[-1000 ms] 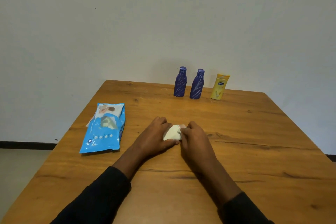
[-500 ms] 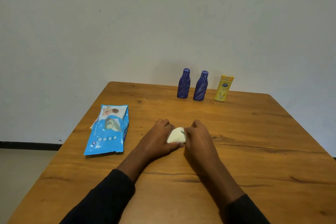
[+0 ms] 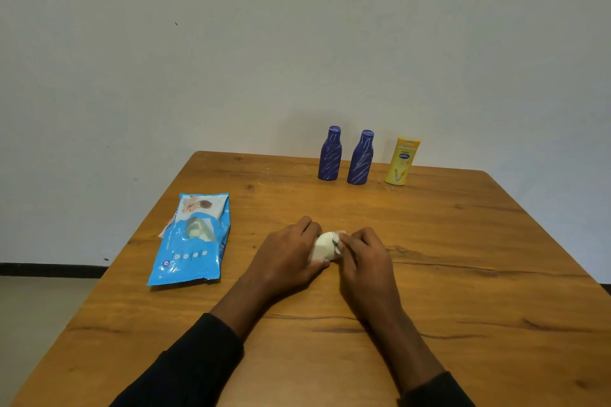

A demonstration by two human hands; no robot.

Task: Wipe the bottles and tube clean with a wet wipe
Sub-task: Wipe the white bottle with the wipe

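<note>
The wooden table (image 3: 463, 274) carried a blue wipes pack (image 3: 190, 241) lying flat at its left side, and the left hand (image 3: 287, 258) and right hand (image 3: 367, 261) lay close together at its middle. The left blue bottle (image 3: 330, 154), right blue bottle (image 3: 361, 157) and yellow tube (image 3: 401, 161) stood upright in a row at the far edge, well apart from the hands. Both hands gripped a bunched white wet wipe (image 3: 324, 246) between them, low on the tabletop.

Wipe pack (image 3: 191, 241) left of hands, bottles (image 3: 345, 155) behind.
</note>
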